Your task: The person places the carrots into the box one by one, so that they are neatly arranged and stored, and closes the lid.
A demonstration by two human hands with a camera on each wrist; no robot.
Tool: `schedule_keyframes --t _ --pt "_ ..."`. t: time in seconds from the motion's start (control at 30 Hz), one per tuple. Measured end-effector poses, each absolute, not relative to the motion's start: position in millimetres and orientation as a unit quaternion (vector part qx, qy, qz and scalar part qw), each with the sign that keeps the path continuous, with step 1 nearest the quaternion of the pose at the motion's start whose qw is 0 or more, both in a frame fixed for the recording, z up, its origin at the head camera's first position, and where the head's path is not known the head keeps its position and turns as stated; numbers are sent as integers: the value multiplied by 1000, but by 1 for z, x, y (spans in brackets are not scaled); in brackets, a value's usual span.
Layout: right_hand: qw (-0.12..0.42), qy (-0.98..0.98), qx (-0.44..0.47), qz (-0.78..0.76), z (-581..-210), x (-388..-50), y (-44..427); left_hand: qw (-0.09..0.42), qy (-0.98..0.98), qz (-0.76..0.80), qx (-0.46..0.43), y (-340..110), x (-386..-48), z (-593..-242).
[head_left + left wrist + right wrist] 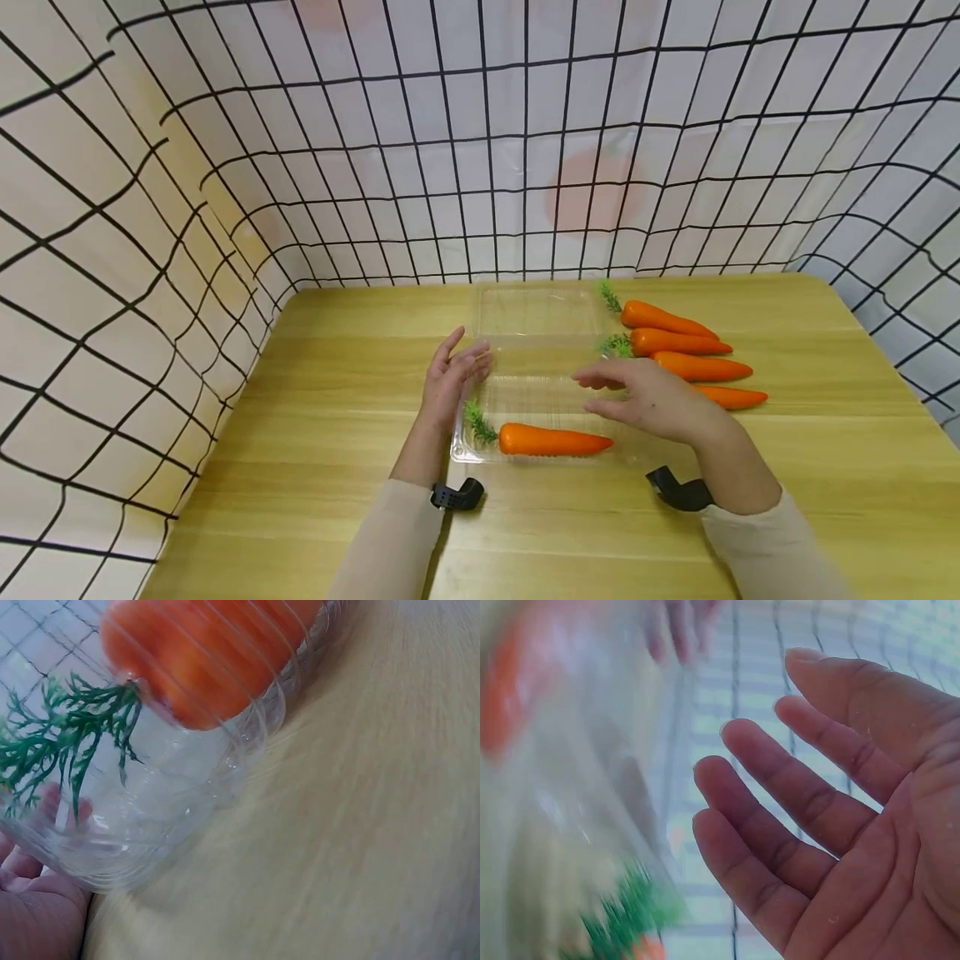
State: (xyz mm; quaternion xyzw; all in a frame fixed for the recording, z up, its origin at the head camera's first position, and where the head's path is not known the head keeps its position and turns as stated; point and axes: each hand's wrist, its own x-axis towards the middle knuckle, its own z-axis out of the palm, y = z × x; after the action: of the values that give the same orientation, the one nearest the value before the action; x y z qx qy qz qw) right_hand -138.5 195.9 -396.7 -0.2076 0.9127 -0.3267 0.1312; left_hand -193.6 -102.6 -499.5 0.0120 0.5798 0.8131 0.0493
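A clear plastic clamshell box lies on the wooden table with its lid folded back toward the far side. One orange carrot with green leafy tops lies crosswise in its near part; the left wrist view shows this carrot through the ribbed wall. My left hand is at the box's left side, fingers loosely bent and gripping nothing. Above the right side of the box hovers my right hand, its palm bare and fingers relaxed in the right wrist view.
Several more carrots lie side by side to the right of the box, partly hidden behind my right hand. Black wire mesh backed by pale cloth encloses the table at the back and sides. Each wrist wears a black camera band.
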Motion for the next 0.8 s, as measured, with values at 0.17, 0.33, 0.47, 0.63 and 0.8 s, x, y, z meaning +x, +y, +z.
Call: schedule_keyframes --t 0.17,0.33,0.47,0.63,0.8 --pt "94 924 -154 -337 -385 -142 242 46 575 817 10 -102 -192 -499" --pt "116 943 -73 -303 -384 -143 285 50 574 817 11 -103 -193 -500" --pt "139 948 -51 -282 -392 -146 309 50 581 812 11 -104 -193 -500" --pt "156 944 -57 -284 -406 -150 326 50 579 814 10 -103 -193 -500" --pt "172 934 -63 -305 -419 -154 334 49 576 816 7 -102 -193 -500"
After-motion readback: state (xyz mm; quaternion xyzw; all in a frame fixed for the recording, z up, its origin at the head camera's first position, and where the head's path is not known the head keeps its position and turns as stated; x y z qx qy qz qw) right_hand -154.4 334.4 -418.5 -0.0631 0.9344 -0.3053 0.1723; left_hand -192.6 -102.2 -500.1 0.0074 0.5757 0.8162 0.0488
